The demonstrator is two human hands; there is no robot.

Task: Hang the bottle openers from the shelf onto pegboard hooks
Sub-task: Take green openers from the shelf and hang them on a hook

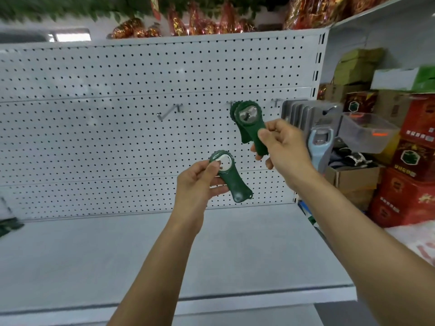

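Observation:
My left hand (pixel 200 182) grips a dark green bottle opener (pixel 231 177) by its round head, handle pointing down and right, in front of the white pegboard (pixel 94 137). My right hand (pixel 284 144) pinches the handle of a second green bottle opener (pixel 250 121), whose round head sits at a pegboard hook (pixel 231 104). More green openers hang behind it on that hook. A bare hook (pixel 168 112) juts out to the left. Packaged light blue openers (pixel 317 137) hang on a hook at the right.
A grey shelf (pixel 141 255) runs below the pegboard, with a dark item (pixel 9 227) at its far left. Red boxes (pixel 409 184), cardboard cartons and a clear plastic tub (pixel 369 132) are stacked at the right. Foil-wrapped goods sit on top.

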